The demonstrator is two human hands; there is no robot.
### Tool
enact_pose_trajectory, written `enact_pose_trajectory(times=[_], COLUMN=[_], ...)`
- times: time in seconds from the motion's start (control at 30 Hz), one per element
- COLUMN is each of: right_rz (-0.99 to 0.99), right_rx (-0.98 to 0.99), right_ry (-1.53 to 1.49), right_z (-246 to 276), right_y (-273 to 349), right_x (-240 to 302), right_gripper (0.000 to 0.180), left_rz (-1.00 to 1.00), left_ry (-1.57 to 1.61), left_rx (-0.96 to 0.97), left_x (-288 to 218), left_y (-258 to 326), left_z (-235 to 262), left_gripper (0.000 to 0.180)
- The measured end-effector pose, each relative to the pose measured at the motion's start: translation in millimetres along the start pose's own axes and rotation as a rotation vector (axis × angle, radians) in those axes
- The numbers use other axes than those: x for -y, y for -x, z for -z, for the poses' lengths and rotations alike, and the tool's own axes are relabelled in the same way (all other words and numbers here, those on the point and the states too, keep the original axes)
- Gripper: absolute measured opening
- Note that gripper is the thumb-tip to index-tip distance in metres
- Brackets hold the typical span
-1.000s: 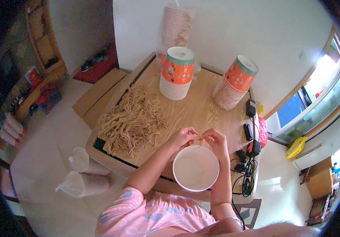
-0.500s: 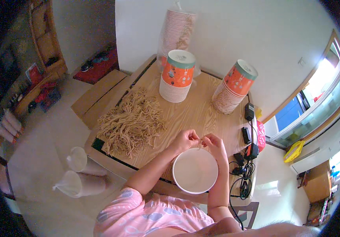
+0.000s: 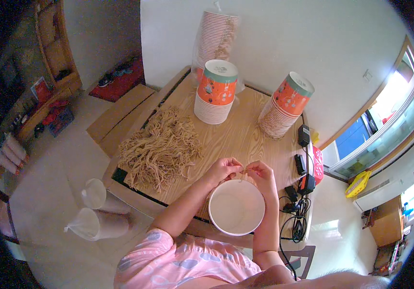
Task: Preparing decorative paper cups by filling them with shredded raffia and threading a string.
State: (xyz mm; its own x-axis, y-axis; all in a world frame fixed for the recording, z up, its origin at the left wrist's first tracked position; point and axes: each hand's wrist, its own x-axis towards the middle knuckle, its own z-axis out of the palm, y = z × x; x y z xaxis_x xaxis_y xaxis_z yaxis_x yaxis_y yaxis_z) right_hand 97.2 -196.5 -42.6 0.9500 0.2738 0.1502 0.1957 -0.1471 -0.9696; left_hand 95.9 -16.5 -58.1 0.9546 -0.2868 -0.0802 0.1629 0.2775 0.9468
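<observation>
A white paper tub point(image 3: 237, 208) stands open side up at the near edge of the table, between my forearms. Just beyond its far rim, my left hand point(image 3: 225, 170) and my right hand point(image 3: 261, 175) are close together, thumbs and fingertips pinched. Between them runs a thin tan piece of twine point(image 3: 244, 172), which both hands seem to hold; its ends are too small to make out. To the left lies a loose heap of tan twine strands point(image 3: 161, 148). An upside-down stack of orange and green paper tubs point(image 3: 216, 91) stands beyond the heap.
Another stack of tubs point(image 3: 286, 105) leans at the back right, and a bagged stack point(image 3: 218, 38) rises by the wall. Black adapters point(image 3: 306, 184) and coiled cables point(image 3: 299, 219) line the table's right side. Bagged tubs point(image 3: 102, 225) sit on the floor at left.
The tub has shifted very slightly left and nearer me. My fingertips have moved a little at the twine, and both hands remain just beyond the rim.
</observation>
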Motion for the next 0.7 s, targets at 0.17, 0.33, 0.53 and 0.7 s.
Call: enact_pose_trajectory(times=[0.17, 0.33, 0.53, 0.7], right_rz=[0.024, 0.015, 0.02, 0.03], right_rx=[0.033, 0.037, 0.005, 0.012], right_ry=[-0.045, -0.025, -0.029, 0.0], right_z=[-1.3, -1.5, -4.7, -4.3], right_y=[-0.1, 0.8, 1.2, 1.2], right_x=[-1.8, 1.9, 6.8, 7.1], right_gripper=[0.005, 0.005, 0.007, 0.007], left_rz=[0.015, 0.015, 0.022, 0.005], left_ry=[-0.005, -0.027, -0.001, -0.045], left_rx=[0.009, 0.029, 0.025, 0.013], left_x=[-0.9, -0.8, -1.4, 1.1], left_y=[-0.7, -0.1, -0.4, -1.5], left_z=[0.2, 0.5, -1.0, -0.6], left_gripper=[0.01, 0.011, 0.011, 0.012])
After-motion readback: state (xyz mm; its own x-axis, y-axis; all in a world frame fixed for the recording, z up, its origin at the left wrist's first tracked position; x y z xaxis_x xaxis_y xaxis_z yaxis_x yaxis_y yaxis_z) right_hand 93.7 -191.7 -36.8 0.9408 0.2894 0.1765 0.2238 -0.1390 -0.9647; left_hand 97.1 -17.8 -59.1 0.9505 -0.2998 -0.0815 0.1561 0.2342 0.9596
